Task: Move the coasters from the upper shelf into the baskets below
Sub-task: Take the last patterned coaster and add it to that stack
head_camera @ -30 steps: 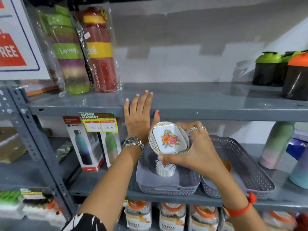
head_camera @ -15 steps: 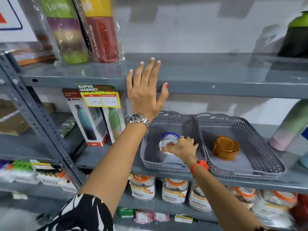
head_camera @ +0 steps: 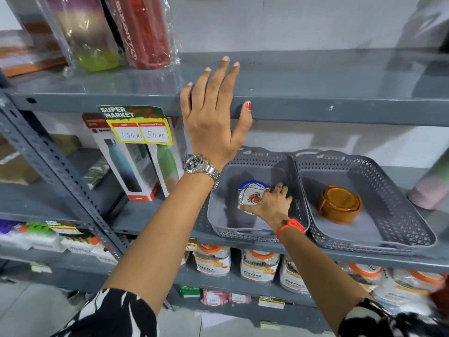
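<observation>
Two grey perforated baskets stand side by side on the lower shelf. Inside the left basket [head_camera: 223,220] my right hand [head_camera: 272,203] grips a white coaster [head_camera: 250,197] with an orange flower print, held on top of a small stack whose blue rim shows behind it. The right basket [head_camera: 398,215] holds a round brown set of coasters [head_camera: 340,205]. My left hand [head_camera: 213,117] lies flat with fingers spread on the front edge of the upper shelf [head_camera: 340,108], holding nothing. The stretch of upper shelf in view carries no coasters.
Two wrapped bottles [head_camera: 116,32] stand on the upper shelf at the left. Boxed bottles [head_camera: 136,166] and a price tag [head_camera: 143,132] sit left of the baskets. A pastel bottle [head_camera: 430,188] stands at the right. Jars [head_camera: 260,266] fill the shelf below.
My right hand went down from in front of the upper shelf into the left basket with the flowered coaster. The view tilted downward. My left hand stayed on the shelf edge.
</observation>
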Available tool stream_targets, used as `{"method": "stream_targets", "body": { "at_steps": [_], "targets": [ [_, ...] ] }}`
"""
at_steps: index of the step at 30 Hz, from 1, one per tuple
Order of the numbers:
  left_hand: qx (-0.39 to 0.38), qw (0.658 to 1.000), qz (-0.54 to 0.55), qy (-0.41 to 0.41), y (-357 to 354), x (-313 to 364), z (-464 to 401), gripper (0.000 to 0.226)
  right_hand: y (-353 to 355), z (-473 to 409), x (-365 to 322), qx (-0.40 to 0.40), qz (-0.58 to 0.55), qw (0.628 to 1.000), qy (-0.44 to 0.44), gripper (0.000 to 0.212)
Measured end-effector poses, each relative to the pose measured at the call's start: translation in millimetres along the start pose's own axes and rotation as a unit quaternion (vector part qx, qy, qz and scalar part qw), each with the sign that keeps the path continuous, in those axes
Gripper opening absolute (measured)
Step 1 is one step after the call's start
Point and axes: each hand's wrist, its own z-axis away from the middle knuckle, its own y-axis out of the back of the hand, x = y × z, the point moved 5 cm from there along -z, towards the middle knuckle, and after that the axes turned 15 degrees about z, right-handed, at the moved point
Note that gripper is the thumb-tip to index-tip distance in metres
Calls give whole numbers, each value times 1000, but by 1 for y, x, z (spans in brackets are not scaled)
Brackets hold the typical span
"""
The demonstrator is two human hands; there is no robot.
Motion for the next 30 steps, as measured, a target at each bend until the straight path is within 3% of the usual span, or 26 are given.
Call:
{"method": "stream_targets", "body": {
  "at_steps": [4,8,13,17,30],
  "targets": [
    [5,1000,-1,1,0,0,0,51,-10,-14,-6,-84,-19,994,67,140],
    [7,1000,-1,2,0,0,0,51,-13,-28,-10,-136,-27,981,133,147],
    [10,1000,-4,0,1,0,-1,50,-8,-39,-12,-136,8,980,143,136],
    [12,1000,-2,-3,1,0,-2,51,-2,-46,-10,-83,19,988,130,119],
    [21,1000,-5,-2,-1,0,-1,50,2,-47,-11,-94,65,978,174,110]
  ]
}}
